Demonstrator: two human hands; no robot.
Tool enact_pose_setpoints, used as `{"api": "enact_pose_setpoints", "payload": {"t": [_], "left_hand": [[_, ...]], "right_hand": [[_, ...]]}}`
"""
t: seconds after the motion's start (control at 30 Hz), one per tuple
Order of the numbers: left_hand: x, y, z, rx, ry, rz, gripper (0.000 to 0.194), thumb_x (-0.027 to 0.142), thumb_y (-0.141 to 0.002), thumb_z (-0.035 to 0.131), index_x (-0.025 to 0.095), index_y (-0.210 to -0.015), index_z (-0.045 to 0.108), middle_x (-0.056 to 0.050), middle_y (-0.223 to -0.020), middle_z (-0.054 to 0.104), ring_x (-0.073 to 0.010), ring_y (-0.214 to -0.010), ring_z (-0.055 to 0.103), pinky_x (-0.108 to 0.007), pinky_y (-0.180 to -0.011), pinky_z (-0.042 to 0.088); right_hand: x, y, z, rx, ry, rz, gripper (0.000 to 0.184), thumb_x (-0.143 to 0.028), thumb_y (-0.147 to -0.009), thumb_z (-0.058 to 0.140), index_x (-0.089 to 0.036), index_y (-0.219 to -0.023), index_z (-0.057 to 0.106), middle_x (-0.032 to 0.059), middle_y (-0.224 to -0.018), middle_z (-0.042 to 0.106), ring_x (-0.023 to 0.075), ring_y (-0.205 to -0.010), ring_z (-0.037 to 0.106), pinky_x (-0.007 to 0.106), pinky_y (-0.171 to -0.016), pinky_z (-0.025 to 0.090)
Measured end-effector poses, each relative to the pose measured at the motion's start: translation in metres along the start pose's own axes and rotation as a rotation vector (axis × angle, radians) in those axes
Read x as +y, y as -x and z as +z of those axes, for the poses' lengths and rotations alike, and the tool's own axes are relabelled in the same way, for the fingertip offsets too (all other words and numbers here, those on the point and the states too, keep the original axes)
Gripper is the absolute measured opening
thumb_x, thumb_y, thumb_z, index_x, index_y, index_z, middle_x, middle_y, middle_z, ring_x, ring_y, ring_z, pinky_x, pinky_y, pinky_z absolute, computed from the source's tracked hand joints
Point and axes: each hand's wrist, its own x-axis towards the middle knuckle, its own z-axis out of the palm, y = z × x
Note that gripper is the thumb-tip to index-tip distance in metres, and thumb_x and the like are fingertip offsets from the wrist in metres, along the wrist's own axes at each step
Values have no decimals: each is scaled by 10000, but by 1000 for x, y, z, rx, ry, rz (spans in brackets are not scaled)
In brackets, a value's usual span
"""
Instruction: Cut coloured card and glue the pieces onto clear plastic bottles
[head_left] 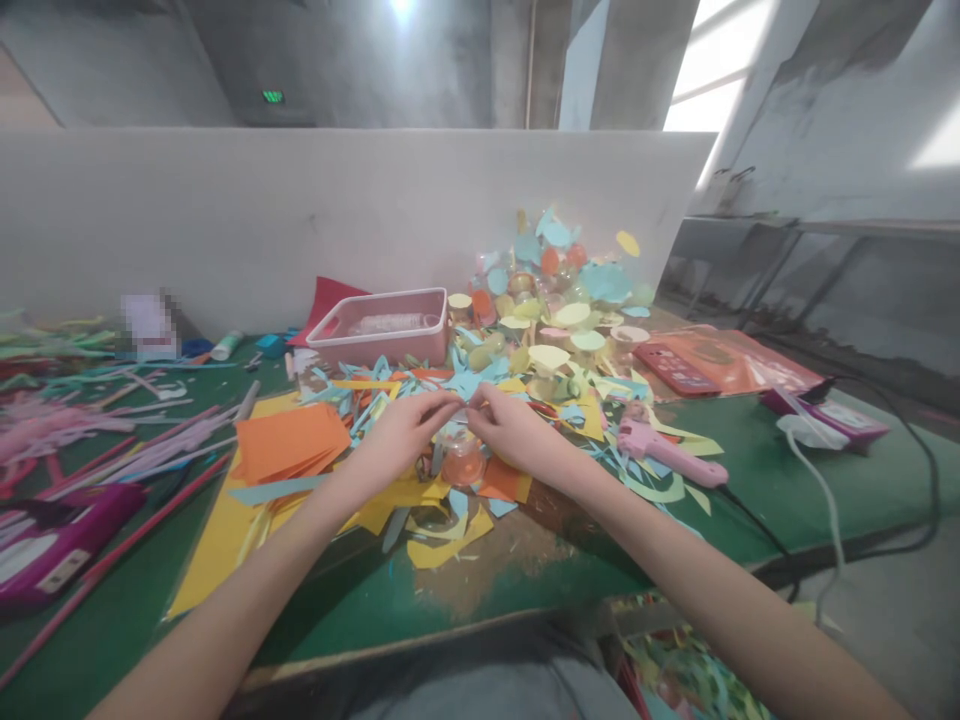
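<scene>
Above the middle of the table, my left hand [411, 422] and my right hand [504, 425] meet with their fingertips pinched close together. Whatever sits between the fingers is too small and too hidden to make out. Just below the fingertips stands a small clear plastic cup [463, 465] with an orange bottom. Cut paper scraps in blue, yellow and orange lie around it. Left of my left hand is a stack of orange paper [292, 443] on yellow sheets [206, 555]. A pink glue gun [670, 452] lies to the right of my right hand.
Behind the scraps stands a pink bin [379, 340]. A heap of clear domes and paper discs [566, 300] rises at the back right. Purple power strips [64, 545] and cords flank the work area. Pipe cleaners [150, 455] cover the left side.
</scene>
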Motion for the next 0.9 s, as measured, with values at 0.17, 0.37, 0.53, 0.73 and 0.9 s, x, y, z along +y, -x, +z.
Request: {"api": "enact_pose_setpoints", "payload": {"t": [0.17, 0.37, 0.53, 0.73, 0.9], "left_hand": [[3, 0, 0, 9, -54, 30, 385, 520, -917, 419, 222, -924, 662, -18, -934, 717, -209, -840, 638, -293, -759, 468], [2, -1, 1, 21, -74, 60, 376, 508, -930, 399, 219, -913, 640, -20, -921, 709, -201, -832, 626, -285, -757, 446], [2, -1, 1, 19, -51, 56, 373, 510, -921, 415, 221, -929, 650, -29, -959, 717, -213, -868, 631, -297, -791, 459], [-1, -1, 1, 14, -24, 56, 404, 531, -920, 409, 217, -953, 661, -37, -982, 717, -218, -890, 630, -304, -811, 472], [-3, -1, 2, -1, 12, 29, 400, 537, -913, 421, 237, -978, 679, -28, -890, 704, -234, -913, 641, -309, -783, 499]], "right_hand": [[0, 1, 0, -22, -29, 1, 69, -286, -891, 448, -227, -862, 425, -40, -658, 529, 147, -604, 490, 250, -548, 311], [-1, 2, 0, -22, -40, -8, 73, -282, -892, 445, -229, -859, 408, -51, -668, 513, 143, -613, 475, 252, -557, 311], [-1, 2, 1, -17, -43, -13, 67, -271, -886, 443, -232, -854, 399, -62, -650, 478, 139, -597, 453, 252, -556, 298], [0, 1, 1, -15, -59, -11, 62, -262, -873, 452, -230, -848, 405, -59, -654, 485, 136, -583, 431, 249, -556, 290], [-3, 2, 1, -24, -58, 0, 78, -257, -874, 454, -237, -838, 388, -66, -645, 454, 133, -582, 416, 252, -560, 284]]}}
